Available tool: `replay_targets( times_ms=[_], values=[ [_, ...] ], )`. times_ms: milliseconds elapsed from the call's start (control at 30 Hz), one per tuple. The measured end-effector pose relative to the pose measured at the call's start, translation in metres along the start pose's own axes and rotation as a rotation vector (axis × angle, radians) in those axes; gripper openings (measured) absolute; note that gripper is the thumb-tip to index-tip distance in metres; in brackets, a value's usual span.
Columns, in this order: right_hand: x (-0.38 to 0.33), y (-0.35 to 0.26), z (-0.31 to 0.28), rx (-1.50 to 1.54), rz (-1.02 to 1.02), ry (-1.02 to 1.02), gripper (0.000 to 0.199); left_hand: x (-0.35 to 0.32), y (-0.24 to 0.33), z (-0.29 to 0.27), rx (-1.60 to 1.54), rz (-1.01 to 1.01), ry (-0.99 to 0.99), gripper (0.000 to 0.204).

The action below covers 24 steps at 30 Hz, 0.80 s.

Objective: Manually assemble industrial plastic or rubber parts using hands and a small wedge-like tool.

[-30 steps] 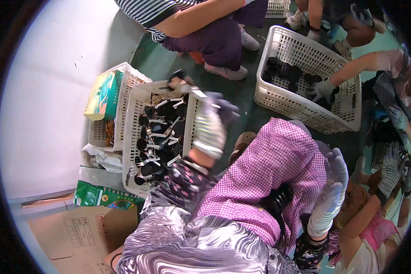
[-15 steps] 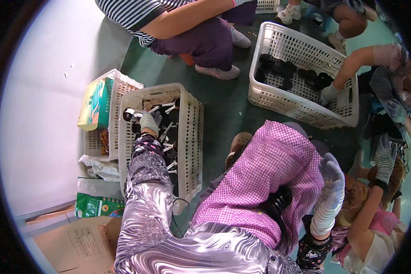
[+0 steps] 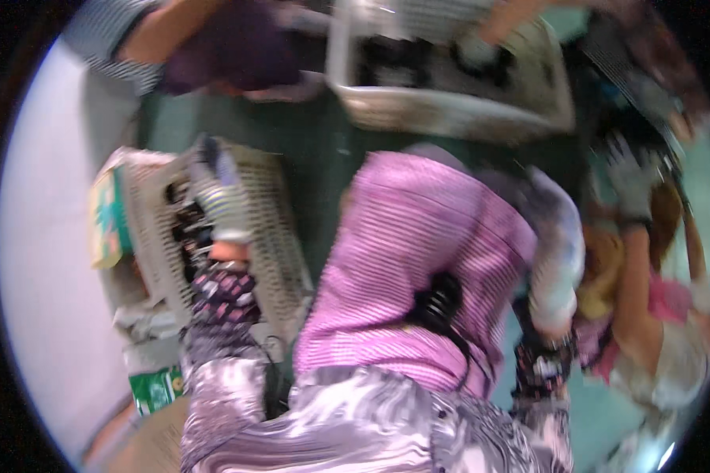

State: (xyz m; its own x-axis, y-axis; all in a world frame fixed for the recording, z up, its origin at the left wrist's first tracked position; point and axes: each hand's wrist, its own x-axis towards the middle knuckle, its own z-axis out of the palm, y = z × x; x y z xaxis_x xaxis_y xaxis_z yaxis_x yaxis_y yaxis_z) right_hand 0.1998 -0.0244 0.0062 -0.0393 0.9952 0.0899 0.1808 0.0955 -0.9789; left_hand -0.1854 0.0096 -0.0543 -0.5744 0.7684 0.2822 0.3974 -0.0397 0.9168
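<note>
My left hand (image 3: 219,197), in a striped whitish glove, is over the inner side of a white plastic basket (image 3: 272,213) at the left. Motion smears its fingers, so a grip on anything cannot be made out. Below it in the basket lie dark pieces with white parts (image 3: 188,229), too blurred to name. My right hand (image 3: 556,244), also gloved, is beside my right knee, next to the pink checked cloth (image 3: 426,213) over my lap; its fingers are blurred too. A black ringed object (image 3: 438,303) rests on the cloth.
Another white basket (image 3: 457,106) with dark pieces stands ahead, a co-worker's gloved hand (image 3: 477,51) inside it. Co-workers sit close at the far left and right. Left of my basket are a green and yellow box (image 3: 110,221), a green packet (image 3: 158,388) and a cardboard box (image 3: 154,437).
The view has shifted, blurring everything. My left hand has gone from deep among the basket's pieces toward its side nearer my legs. My right hand stays by my knee.
</note>
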Motion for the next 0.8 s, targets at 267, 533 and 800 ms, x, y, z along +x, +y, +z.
replay_targets(
  times_ms=[267,533,800],
  values=[
    [0.036,0.076,-0.026,0.274,0.364,0.264,0.033,-0.088,0.141,0.068,0.097,0.883,-1.394,0.029],
    [0.009,0.256,-0.060,-0.350,0.334,0.121,0.034,-0.131,0.132,0.080,0.245,1.072,-1.721,0.032],
    [0.010,0.311,-0.053,-0.404,0.817,-0.011,0.039,-0.117,0.136,0.082,0.140,1.062,-1.736,0.032]
  ],
)
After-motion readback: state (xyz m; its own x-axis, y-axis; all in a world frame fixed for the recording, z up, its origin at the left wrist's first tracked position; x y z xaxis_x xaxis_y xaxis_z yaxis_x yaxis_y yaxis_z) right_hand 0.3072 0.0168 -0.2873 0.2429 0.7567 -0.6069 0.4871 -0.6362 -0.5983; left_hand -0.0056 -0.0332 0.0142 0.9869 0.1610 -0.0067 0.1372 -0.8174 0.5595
